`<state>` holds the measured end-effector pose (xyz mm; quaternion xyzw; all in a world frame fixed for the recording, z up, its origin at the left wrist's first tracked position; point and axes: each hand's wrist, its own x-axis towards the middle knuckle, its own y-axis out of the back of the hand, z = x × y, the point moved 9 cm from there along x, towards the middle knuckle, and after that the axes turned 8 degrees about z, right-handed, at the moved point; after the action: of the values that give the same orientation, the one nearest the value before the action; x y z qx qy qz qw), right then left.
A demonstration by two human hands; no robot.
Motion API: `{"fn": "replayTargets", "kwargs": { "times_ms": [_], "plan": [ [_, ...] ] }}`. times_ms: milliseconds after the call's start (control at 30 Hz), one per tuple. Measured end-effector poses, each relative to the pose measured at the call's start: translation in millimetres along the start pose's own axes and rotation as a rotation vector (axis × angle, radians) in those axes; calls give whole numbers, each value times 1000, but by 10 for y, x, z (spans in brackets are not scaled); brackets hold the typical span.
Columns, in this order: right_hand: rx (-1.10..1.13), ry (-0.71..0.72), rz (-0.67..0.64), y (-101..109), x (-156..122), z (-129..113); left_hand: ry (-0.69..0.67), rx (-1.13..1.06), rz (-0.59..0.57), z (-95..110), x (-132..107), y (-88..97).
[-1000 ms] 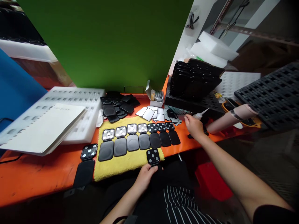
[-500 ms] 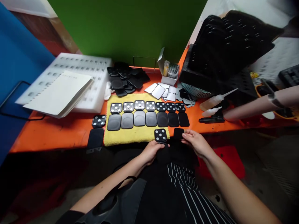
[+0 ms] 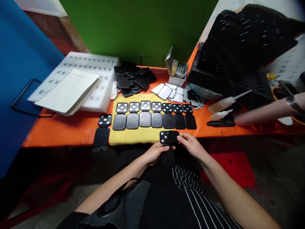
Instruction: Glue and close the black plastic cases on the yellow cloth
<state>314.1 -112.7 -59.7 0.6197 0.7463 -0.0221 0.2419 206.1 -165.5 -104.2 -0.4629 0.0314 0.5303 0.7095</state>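
Observation:
My left hand [image 3: 154, 153] is closed around an open hinged black case [image 3: 164, 137] at the table's front edge. The case's upper half has pale round dots; its plain dark other half [image 3: 167, 156] hangs below my fingers. Between the fingertips of my right hand [image 3: 192, 145] is a thin black square plate [image 3: 173, 136], which covers the right part of the dotted half. Whether plate and case touch, I cannot tell. Beyond my hands, several similar open cases [image 3: 145, 119] lie in a row on a yellow cloth [image 3: 133, 138].
Another open case [image 3: 102, 136] lies left of the cloth on the orange table [image 3: 62, 132]. Behind are a pile of black cases [image 3: 133, 79], silvery plates [image 3: 165, 92] and an open box [image 3: 177, 81]. Bottles [image 3: 221, 105] stand right; a notebook [image 3: 69, 90] rests on white foam [image 3: 102, 98].
My right hand has moved left with the black square plate, from beside the case to over its dotted half. My left hand still holds the case. The whole view has shifted slightly.

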Motion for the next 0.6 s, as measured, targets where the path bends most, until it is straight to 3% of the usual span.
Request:
{"fn": "replayTargets", "kwargs": {
  "times_ms": [300,600],
  "plan": [
    [-352,161,-1,-218,20,-140,-19,-8,-17,22,0,-23],
    [-439,189,113,-236,-6,-145,-14,-2,-8,-6,15,9]
  ]
}}
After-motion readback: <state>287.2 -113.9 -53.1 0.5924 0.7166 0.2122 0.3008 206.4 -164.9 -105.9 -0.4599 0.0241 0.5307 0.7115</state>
